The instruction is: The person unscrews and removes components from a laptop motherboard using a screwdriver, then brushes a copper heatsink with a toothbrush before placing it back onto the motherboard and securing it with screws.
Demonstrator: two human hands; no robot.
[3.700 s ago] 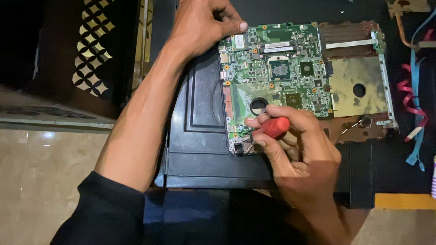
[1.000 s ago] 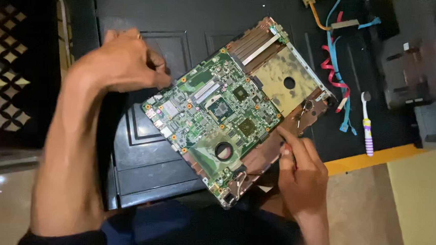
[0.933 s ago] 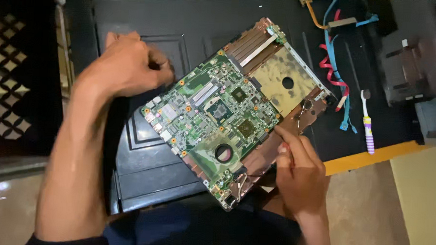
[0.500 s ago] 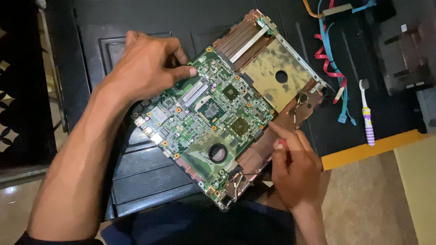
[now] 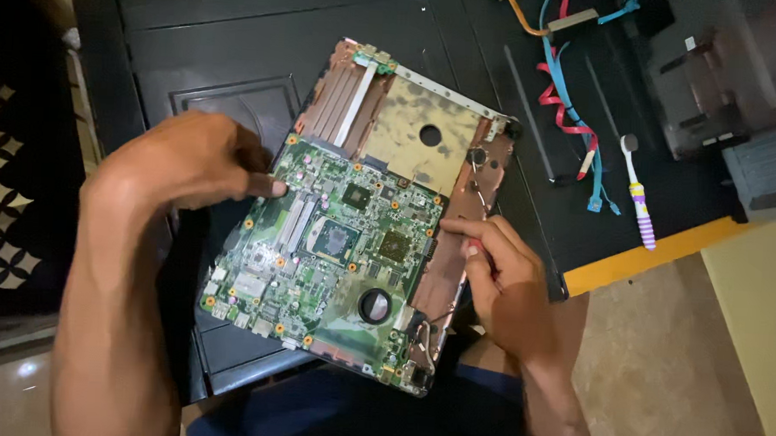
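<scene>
A green laptop motherboard [image 5: 334, 259] lies in a copper-brown bottom case [image 5: 426, 141] on a black table [image 5: 204, 36]. My left hand [image 5: 190, 161] rests at the board's left edge, fingertips pressing on it near the memory slots. My right hand [image 5: 503, 284] is at the case's right edge, fingers curled round a small red-handled screwdriver [image 5: 472, 248] whose tip I cannot make out.
Blue and red flat cables [image 5: 576, 104] lie at the table's back right. A white and purple toothbrush [image 5: 638, 194] lies beside them. A dark grey box [image 5: 734, 76] stands at the far right. The table's yellow edge [image 5: 648, 251] borders a tiled floor.
The board and case have turned clockwise in view and sit nearer. My left hand slid down to the board's left edge. My right hand stays at the case's right side.
</scene>
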